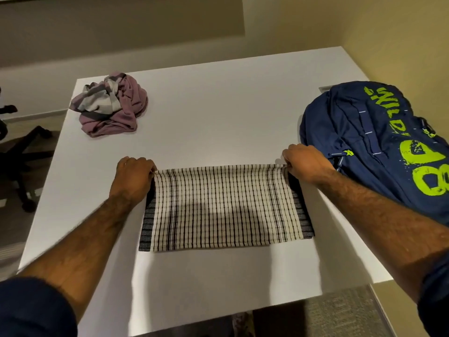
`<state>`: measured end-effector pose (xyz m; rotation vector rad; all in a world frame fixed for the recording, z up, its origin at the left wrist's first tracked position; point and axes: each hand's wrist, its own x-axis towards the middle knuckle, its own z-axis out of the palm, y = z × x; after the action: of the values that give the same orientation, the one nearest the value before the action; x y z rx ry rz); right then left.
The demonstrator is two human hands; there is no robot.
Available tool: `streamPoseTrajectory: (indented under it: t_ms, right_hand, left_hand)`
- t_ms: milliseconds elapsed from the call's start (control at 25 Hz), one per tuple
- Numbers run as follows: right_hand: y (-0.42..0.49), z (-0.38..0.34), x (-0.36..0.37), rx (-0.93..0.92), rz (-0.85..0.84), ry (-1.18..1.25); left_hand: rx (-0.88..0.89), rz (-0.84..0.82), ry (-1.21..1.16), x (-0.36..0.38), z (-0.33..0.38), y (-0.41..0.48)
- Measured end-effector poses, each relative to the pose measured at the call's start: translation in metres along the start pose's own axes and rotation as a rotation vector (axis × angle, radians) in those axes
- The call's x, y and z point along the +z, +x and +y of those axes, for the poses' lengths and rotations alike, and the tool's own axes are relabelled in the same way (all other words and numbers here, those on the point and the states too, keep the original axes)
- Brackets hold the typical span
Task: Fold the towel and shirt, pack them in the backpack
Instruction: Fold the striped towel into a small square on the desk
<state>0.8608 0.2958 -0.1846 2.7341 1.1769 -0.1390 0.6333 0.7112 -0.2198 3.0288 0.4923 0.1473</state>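
Checked towel point(226, 205) lies mid-table, just left of the backpack point(379, 144). Left hand point(132, 176) and right hand point(305, 162) each pinch a far corner; best keep that edge taut and corners matched. Shirt point(111, 105) waits crumpled, far-left of the backpack.

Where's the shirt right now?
In the head view, the shirt lies crumpled on the table at far left, beyond the left hand and the towel.

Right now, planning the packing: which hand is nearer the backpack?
Right. The right hand pinches the towel corner beside the backpack; the left hand holds the far corner.
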Motion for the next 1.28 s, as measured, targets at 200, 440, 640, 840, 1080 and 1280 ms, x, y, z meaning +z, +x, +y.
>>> streamPoseTrajectory:
  t_ms: [200,440,640,840,1080,1280]
  right_hand:
    - [-0.059,-0.004,-0.007,-0.012,0.221,0.0]
    - [-0.137,-0.033,-0.002,-0.033,0.335,0.006]
    - [-0.182,-0.054,0.02,0.077,0.218,-0.035]
    - [-0.207,-0.071,0.036,0.166,0.197,-0.035]
    - [-0.218,-0.086,0.041,0.239,0.04,-0.083]
    - [-0.203,-0.138,0.024,0.369,0.151,0.196]
  left_hand:
    - [0.082,0.099,0.011,-0.037,-0.002,-0.037]
    - [0.117,0.152,-0.057,-0.052,0.007,-0.108]
    - [0.114,0.108,-0.121,-0.04,0.014,-0.167]
    - [0.142,0.087,-0.114,-0.028,0.017,-0.207]
    - [0.106,-0.055,-0.078,-0.019,0.018,-0.209]
    - [0.023,0.008,-0.215,-0.02,0.074,-0.211]
